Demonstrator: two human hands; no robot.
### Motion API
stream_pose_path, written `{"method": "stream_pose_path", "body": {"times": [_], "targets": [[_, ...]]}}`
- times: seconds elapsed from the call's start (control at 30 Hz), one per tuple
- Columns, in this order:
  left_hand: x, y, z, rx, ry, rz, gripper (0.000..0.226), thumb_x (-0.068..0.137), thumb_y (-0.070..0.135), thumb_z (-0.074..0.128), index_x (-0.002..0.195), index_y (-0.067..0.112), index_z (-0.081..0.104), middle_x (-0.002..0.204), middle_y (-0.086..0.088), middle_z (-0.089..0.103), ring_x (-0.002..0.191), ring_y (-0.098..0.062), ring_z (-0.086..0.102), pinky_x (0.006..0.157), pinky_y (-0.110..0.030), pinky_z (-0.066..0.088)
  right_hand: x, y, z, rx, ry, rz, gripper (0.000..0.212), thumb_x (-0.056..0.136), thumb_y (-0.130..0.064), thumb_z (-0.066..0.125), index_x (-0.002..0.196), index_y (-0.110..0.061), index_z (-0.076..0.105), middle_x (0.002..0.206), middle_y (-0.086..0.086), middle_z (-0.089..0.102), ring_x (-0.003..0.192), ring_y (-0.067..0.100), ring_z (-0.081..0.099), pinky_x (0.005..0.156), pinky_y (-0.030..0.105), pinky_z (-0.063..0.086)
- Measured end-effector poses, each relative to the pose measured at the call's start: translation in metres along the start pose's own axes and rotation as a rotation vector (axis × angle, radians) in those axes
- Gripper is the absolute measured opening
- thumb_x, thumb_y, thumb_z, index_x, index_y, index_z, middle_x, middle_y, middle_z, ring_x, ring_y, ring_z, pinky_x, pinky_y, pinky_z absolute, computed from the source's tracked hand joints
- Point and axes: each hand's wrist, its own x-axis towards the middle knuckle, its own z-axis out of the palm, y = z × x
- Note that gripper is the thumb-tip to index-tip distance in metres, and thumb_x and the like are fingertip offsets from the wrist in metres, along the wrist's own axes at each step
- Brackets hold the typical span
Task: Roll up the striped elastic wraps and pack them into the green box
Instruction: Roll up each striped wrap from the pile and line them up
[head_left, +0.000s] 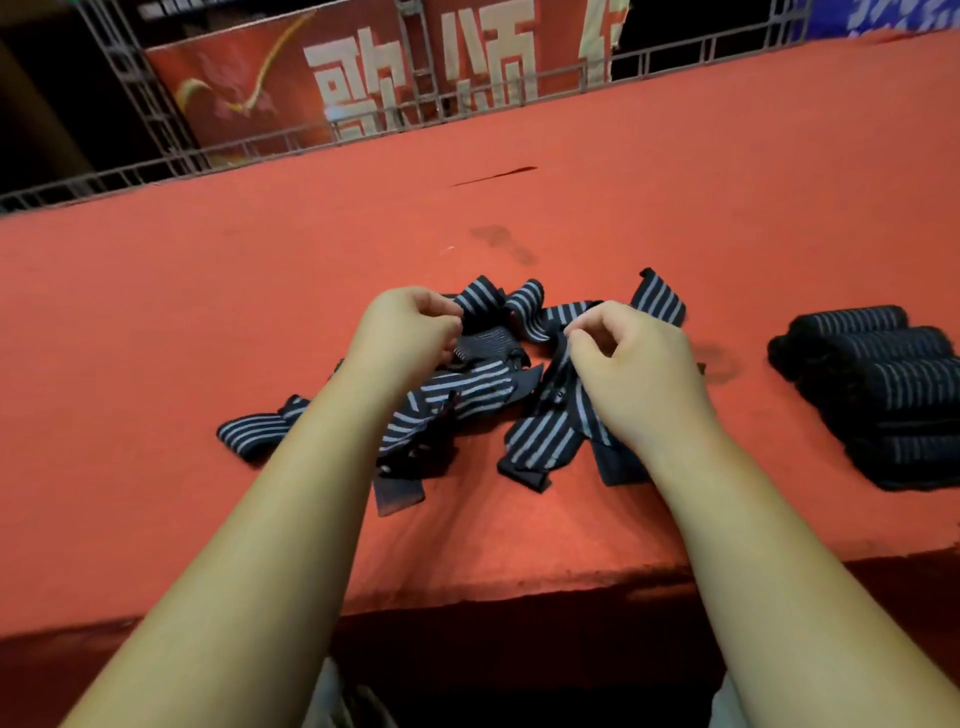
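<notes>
A tangled heap of dark, grey-striped elastic wraps (467, 384) lies in the middle of the red table (208, 312). My left hand (405, 332) pinches a wrap at the heap's upper left. My right hand (634, 374) pinches another stretch of wrap at the heap's right side. Several rolled-up striped wraps (878, 384) lie side by side at the right edge of the view. No green box is in view.
The table's front edge runs across the lower part of the view, with dark space below it. A metal truss rail (291, 140) borders the far edge, and a red banner with white characters (363, 78) stands behind it.
</notes>
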Motion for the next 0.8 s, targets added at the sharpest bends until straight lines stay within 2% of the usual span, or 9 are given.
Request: {"method": "stream_pose_path", "body": {"times": [0.1,0.17,0.27,0.37,0.47,0.53,0.67,0.73,0.8], "targets": [[0.032,-0.007,-0.002,0.095,-0.021,-0.023,0.025,0.094,0.001,0.068,0.079,0.021,0.073,0.075,-0.010,0.074,0.078,-0.027,0.073,0.089,-0.053,0.066,0.002,-0.006,0.011,0.007,-0.071,-0.005,0.015,0.102,-0.024,0.061,0.096,-0.030,0.073,0.085,-0.016,0.071,0.077,0.003,0.065,0.070,0.026,0.049],[0.051,-0.010,0.000,0.238,-0.046,-0.017,0.018,0.090,0.004,0.068,0.077,0.014,0.074,0.072,-0.009,0.073,0.073,-0.030,0.072,0.080,-0.045,0.066,0.003,-0.009,0.017,0.000,-0.094,-0.017,0.015,0.102,-0.025,0.062,0.094,-0.032,0.073,0.084,-0.016,0.071,0.078,0.001,0.065,0.070,0.021,0.049],[0.070,-0.015,0.010,0.535,-0.109,-0.017,0.012,0.087,0.014,0.068,0.076,0.008,0.070,0.069,-0.009,0.060,0.066,-0.028,0.054,0.060,-0.034,0.046,0.006,-0.013,0.025,-0.004,-0.128,-0.024,0.016,0.102,-0.026,0.061,0.094,-0.034,0.073,0.087,-0.017,0.071,0.079,0.001,0.064,0.069,0.024,0.048],[0.084,-0.023,0.019,0.641,-0.187,-0.030,0.016,0.094,0.020,0.069,0.087,0.006,0.069,0.079,-0.010,0.063,0.076,-0.030,0.061,0.058,-0.032,0.042,0.009,-0.014,0.029,-0.001,-0.150,-0.025,0.015,0.102,-0.027,0.061,0.095,-0.034,0.073,0.092,-0.018,0.071,0.085,0.000,0.064,0.075,0.024,0.050],[0.096,-0.033,0.022,0.586,-0.261,-0.072,0.026,0.097,0.029,0.074,0.105,0.004,0.075,0.099,-0.014,0.077,0.096,-0.033,0.074,0.081,-0.039,0.060,0.012,-0.013,0.031,0.000,-0.151,-0.023,0.016,0.103,-0.027,0.061,0.096,-0.034,0.073,0.093,-0.019,0.072,0.086,0.000,0.065,0.075,0.022,0.050],[0.098,-0.038,0.022,0.537,-0.290,-0.080,0.033,0.097,0.030,0.077,0.116,0.002,0.076,0.110,-0.018,0.078,0.106,-0.035,0.074,0.098,-0.045,0.060,0.013,-0.013,0.033,0.003,-0.155,-0.012,0.016,0.103,-0.027,0.062,0.095,-0.035,0.073,0.091,-0.019,0.071,0.082,0.000,0.065,0.071,0.020,0.047],[0.097,-0.043,0.024,0.584,-0.339,-0.080,0.045,0.100,0.035,0.074,0.136,0.007,0.068,0.132,-0.010,0.070,0.123,-0.031,0.066,0.101,-0.037,0.051,0.012,-0.011,0.036,0.013,-0.167,0.017,0.015,0.103,-0.029,0.063,0.096,-0.035,0.074,0.090,-0.020,0.072,0.083,-0.003,0.064,0.068,0.016,0.044],[0.097,-0.044,0.024,0.583,-0.328,-0.076,0.043,0.101,0.034,0.074,0.134,0.007,0.067,0.130,-0.009,0.069,0.126,-0.031,0.064,0.095,-0.035,0.049,0.012,-0.011,0.036,0.017,-0.168,0.020,0.015,0.103,-0.029,0.064,0.095,-0.035,0.074,0.090,-0.020,0.073,0.084,-0.004,0.065,0.067,0.009,0.042],[0.096,-0.047,0.022,0.526,-0.274,-0.066,0.044,0.099,0.029,0.077,0.137,0.008,0.068,0.134,-0.009,0.069,0.130,-0.031,0.063,0.100,-0.035,0.049,0.011,-0.013,0.036,0.025,-0.168,0.020,0.015,0.103,-0.028,0.064,0.095,-0.035,0.074,0.088,-0.020,0.072,0.082,-0.003,0.065,0.064,0.007,0.041]]}}
